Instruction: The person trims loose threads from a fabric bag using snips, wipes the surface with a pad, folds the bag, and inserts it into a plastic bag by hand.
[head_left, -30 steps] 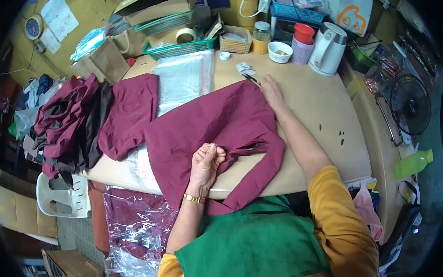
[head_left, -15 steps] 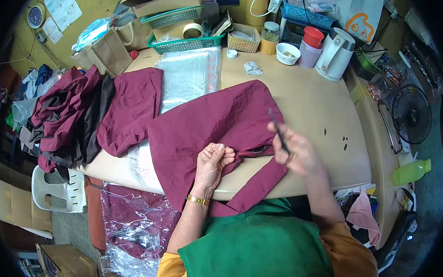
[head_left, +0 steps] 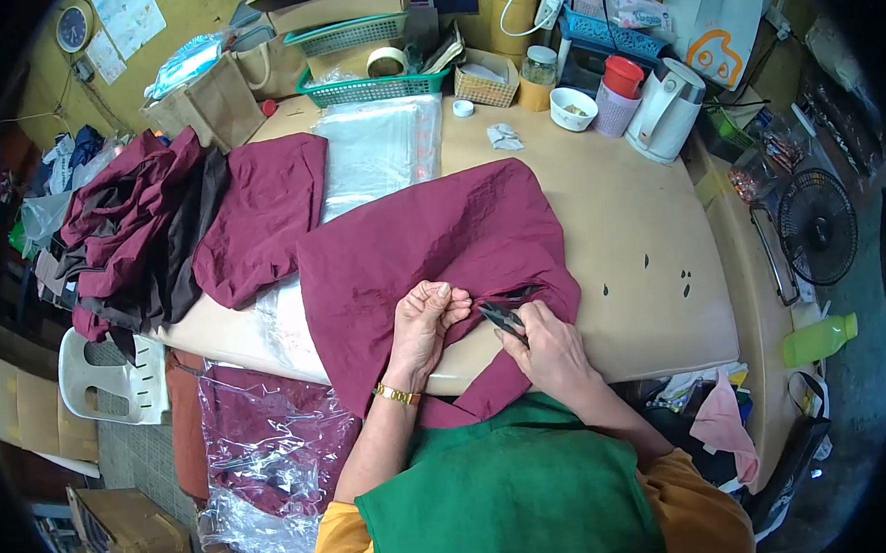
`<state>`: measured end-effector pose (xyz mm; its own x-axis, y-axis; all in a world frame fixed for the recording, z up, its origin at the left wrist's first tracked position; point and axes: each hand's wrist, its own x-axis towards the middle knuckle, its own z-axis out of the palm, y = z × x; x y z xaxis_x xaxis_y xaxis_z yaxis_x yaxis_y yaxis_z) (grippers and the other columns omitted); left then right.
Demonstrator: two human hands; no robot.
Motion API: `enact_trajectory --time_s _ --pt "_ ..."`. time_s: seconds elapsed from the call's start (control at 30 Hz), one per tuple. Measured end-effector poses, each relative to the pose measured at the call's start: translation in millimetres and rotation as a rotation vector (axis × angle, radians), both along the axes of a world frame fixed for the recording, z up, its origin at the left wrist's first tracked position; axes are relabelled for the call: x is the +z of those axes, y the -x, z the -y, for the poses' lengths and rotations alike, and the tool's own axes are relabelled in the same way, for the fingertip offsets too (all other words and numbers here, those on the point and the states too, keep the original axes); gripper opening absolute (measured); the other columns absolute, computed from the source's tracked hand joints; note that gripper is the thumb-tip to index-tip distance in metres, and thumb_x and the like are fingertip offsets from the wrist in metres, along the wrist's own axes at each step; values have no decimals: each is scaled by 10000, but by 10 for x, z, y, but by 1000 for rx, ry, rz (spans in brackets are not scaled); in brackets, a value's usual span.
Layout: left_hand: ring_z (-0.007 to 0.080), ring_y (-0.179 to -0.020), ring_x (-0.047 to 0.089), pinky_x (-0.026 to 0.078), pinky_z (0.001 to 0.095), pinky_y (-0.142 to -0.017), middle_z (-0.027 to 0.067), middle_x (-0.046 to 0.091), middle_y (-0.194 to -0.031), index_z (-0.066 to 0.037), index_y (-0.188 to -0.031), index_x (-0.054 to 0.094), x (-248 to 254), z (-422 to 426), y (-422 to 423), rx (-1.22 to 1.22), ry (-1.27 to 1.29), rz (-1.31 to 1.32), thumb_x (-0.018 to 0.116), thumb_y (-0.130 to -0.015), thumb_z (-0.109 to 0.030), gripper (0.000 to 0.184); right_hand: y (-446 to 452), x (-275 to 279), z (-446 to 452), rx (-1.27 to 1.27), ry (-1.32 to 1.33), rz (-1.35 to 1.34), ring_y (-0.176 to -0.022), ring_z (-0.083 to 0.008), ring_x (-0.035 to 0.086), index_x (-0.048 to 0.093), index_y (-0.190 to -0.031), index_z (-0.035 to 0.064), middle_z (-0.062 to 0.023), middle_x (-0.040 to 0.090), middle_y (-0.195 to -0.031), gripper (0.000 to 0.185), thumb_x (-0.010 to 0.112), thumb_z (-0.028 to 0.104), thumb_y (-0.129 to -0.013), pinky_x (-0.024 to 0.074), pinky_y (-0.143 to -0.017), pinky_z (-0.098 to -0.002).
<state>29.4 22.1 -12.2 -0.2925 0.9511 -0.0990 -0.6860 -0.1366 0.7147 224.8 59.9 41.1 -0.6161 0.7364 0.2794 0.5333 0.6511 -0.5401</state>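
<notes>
A maroon garment (head_left: 391, 239) is spread over the near edge of the padded table, with a dark opening (head_left: 514, 295) showing at its right. My left hand (head_left: 427, 322), with a gold watch at the wrist, is closed in a pinch on the fabric at the left end of this opening. Black thread snips (head_left: 500, 318) are gripped in my right hand (head_left: 550, 346). Their tip points left toward my left fingertips and lies at the opening; whether the blades touch the cloth I cannot tell.
Folded maroon cloth (head_left: 265, 216) and a maroon and black heap (head_left: 140, 232) lie to the left. Clear plastic bags (head_left: 381, 150) sit behind the garment. A white kettle (head_left: 667, 110), red container (head_left: 623, 77) and bowl (head_left: 573, 108) stand at the back right.
My right hand has come left and down with the snips, from above the table's right side to the garment's opening. My left hand keeps its place. The fabric at the right has shifted.
</notes>
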Motion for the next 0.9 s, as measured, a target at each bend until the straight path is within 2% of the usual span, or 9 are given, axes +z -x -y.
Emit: enact_trajectory --time_s 0.07,0.27,0.6,0.73,0.8,0.87,0.9 --pt "160 -775 690 598 274 -730 109 704 -886 -26 -933 616 6 -1 -5 2 3 -4 595 -966 -135 116 22 -44 -14 -35 -98 12 -651 -364 642 522 -881 22 -180 630 -752 251 702 197 -858 483 -545 -465" --pt "162 -777 691 599 273 -732 114 702 -886 -22 -935 613 -14 -4 -4 6 -4 -18 591 -969 -135 120 73 -75 -2 -6 -146 64 -533 -346 620 528 -845 45 -134 602 -609 240 672 233 -883 475 -499 -465" --pt "155 -775 690 595 274 -743 113 702 -883 -22 -928 603 -79 18 -3 -11 -73 -64 604 -963 -135 119 107 -198 13 -73 -161 17 -524 -346 615 529 -841 56 -136 587 -585 235 657 244 -898 468 -484 -462" --pt "155 -757 688 592 275 -738 113 700 -869 -27 -920 601 -35 44 -24 -8 -65 -104 604 -963 -138 119 99 -260 3 -51 -155 39 -554 -345 630 524 -869 52 -151 623 -647 242 628 266 -912 490 -516 -472" --pt "127 -669 655 566 251 -629 67 661 -757 -45 -867 577 35 90 -50 26 -50 -114 617 -960 -167 159 67 -266 -11 -40 -158 60 -551 -339 629 529 -875 50 -152 624 -652 242 632 267 -910 488 -514 -470" --pt "83 -549 549 465 215 -507 11 564 -643 -72 -807 535 336 406 -7 -41 41 -272 649 -946 -213 228 -2 -196 -113 -48 -61 -37 -609 -369 639 542 -914 40 -176 626 -677 277 602 310 -928 477 -544 -491" --pt "71 -515 483 417 211 -481 -8 518 -610 -79 -800 515 363 740 69 63 75 -282 675 -928 -234 257 -44 -49 -315 -221 24 -139 -659 -393 639 550 -932 34 -195 630 -701 306 580 338 -938 471 -574 -503"
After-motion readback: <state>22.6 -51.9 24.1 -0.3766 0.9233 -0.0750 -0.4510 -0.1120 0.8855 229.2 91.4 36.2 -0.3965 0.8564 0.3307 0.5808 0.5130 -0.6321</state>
